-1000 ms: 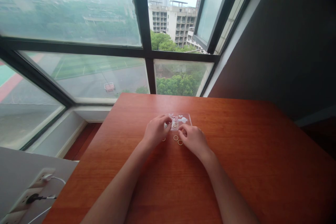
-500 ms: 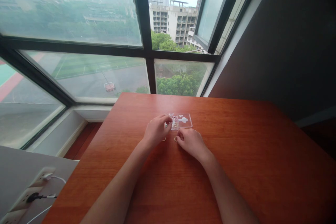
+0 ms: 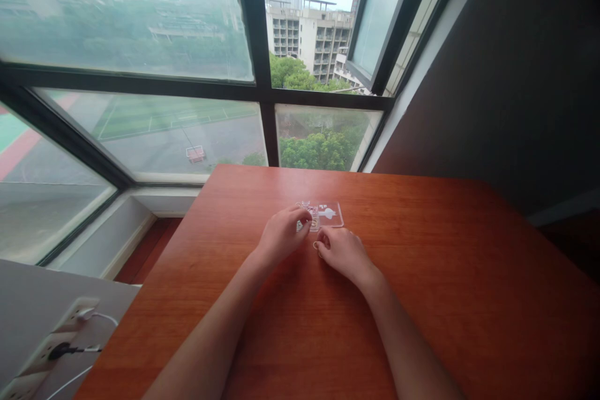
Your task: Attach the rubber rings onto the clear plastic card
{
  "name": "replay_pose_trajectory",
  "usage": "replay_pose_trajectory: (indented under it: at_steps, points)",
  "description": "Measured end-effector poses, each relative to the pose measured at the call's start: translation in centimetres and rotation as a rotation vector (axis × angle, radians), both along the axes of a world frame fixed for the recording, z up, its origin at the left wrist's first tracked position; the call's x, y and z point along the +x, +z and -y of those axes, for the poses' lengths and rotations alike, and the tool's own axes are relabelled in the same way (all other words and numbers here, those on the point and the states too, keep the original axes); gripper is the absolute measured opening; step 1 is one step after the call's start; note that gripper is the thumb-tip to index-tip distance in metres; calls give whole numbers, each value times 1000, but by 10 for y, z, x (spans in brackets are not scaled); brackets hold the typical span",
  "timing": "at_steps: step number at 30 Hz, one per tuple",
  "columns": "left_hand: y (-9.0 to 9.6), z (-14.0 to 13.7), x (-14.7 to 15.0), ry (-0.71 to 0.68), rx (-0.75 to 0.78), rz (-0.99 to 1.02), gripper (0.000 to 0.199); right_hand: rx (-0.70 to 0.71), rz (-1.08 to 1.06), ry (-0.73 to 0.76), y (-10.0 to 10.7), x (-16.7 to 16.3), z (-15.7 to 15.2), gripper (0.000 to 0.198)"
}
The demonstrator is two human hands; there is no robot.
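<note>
A small clear plastic case lies on the table with its lid folded back; a white printed figure shows on the right half. Several small ring-shaped pieces are in the left half. My left hand bends over that half, thumb and fingers pinched together at its edge; what they hold, if anything, is too small to make out. Just in front of the case, my right hand is closed, its fingertips on a thin pale ring. A second ring edge seems to show under those fingertips.
The reddish-brown wooden table reaches to a dark-framed window. A dark wall rises on the right. At lower left, a power socket strip with plugged-in cables is beside the table.
My left hand has shifted slightly right over the case. The ring seen below it earlier is out of sight there. My right hand has barely moved, its fingertips now against the ring.
</note>
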State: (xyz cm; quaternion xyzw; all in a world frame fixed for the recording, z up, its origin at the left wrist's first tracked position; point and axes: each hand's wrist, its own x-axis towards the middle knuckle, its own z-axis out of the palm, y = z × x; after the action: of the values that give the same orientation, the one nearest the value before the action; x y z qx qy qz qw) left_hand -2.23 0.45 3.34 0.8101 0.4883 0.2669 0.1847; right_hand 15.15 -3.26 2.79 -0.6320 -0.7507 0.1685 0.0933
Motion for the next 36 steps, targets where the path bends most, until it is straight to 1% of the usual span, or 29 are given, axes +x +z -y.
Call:
replay_pose_trajectory:
  at_steps: [6, 9, 17, 23, 26, 28, 32, 34, 36]
  points:
    - [-1, 1, 1, -2, -10, -6, 13, 4, 38, 1, 0, -3, -1, 10]
    - [-1, 1, 1, -1, -8, 8, 12, 39, -7, -28, 0, -2, -1, 10]
    - [3, 3, 5, -63, -40, 94, 10, 296, -153, -127, -4, -1, -3, 9]
    - [3, 2, 5, -121, -103, 186, 11, 401, -241, -131, -6, 0, -4, 9]
    - [2, 1, 7, -147, -134, 215, 11, 410, -253, -124, -6, 0, -3, 8]
    - [1, 1, 7, -137, -128, 201, 10, 404, -239, -127, -5, 0, -3, 8]
    - [-1, 2, 7, -23, -23, 92, 9, 349, -179, -141, -3, 2, -3, 8]
    - [-2, 3, 6, 40, 27, 25, 10, 295, -151, -142, -1, 4, -4, 8]
    - [-3, 3, 6, 71, 45, -30, 11, 233, -129, -131, 1, 7, -4, 8]
